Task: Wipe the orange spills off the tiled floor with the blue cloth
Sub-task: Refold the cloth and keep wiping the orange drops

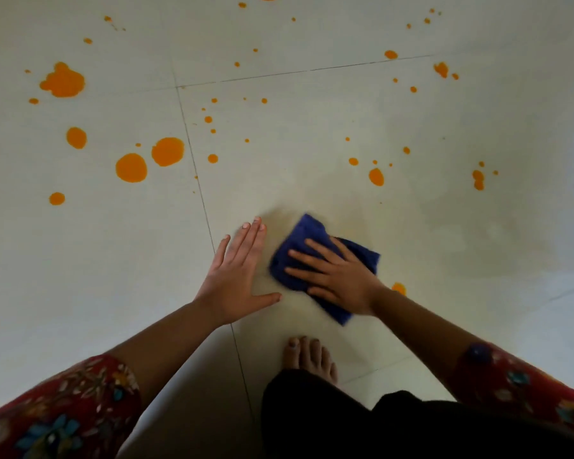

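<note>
A folded blue cloth point(307, 236) lies on the pale tiled floor point(312, 111) near the middle of the view. My right hand point(337, 276) presses flat on the cloth with its fingers spread. Just left of the cloth, my left hand point(236, 273) rests flat on the bare floor, fingers straight. Orange spills dot the floor: large blobs at the left point(62, 81), two round ones point(166, 151) further in, drops at the right point(376, 176), and one small spot point(399, 287) beside my right wrist. A faint smeared patch surrounds the cloth.
My bare foot point(309, 357) stands on the floor right behind the hands, with dark trouser cloth point(345, 422) below it. Thin grout lines point(196, 167) cross the tiles. Red patterned sleeves frame the lower corners.
</note>
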A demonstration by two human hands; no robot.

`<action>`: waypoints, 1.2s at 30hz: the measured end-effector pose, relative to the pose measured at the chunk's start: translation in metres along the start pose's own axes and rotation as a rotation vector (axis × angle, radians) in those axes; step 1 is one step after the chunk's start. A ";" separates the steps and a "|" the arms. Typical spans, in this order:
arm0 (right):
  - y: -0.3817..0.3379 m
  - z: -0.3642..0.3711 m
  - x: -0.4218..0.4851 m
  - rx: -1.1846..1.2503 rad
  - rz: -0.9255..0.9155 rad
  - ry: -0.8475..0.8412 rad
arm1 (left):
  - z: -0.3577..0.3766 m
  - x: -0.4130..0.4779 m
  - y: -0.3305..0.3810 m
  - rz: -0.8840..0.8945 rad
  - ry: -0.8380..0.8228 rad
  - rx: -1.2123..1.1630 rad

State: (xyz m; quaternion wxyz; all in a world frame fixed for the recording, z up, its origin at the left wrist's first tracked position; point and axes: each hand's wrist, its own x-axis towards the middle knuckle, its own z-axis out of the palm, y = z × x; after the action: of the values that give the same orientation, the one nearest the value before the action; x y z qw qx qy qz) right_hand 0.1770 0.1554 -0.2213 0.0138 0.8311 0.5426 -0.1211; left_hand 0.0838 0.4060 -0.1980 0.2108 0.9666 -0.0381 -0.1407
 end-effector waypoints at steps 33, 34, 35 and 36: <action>0.042 0.014 -0.110 0.200 1.158 0.126 | 0.043 0.034 0.046 0.063 0.075 0.197; 0.040 0.010 -0.092 0.205 1.134 0.138 | 0.044 0.034 0.046 0.062 0.076 0.194; 0.031 0.008 -0.078 0.196 1.054 0.151 | 0.044 0.034 0.045 0.060 0.075 0.194; 0.016 0.010 -0.072 0.176 0.929 0.146 | 0.044 0.034 0.044 0.061 0.072 0.195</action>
State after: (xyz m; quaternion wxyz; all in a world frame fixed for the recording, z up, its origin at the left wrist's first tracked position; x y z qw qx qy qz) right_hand 0.1622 0.0820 -0.2174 -0.0422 0.9900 0.1007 -0.0890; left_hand 0.1034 0.3442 -0.2268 0.1212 0.9854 -0.0733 -0.0949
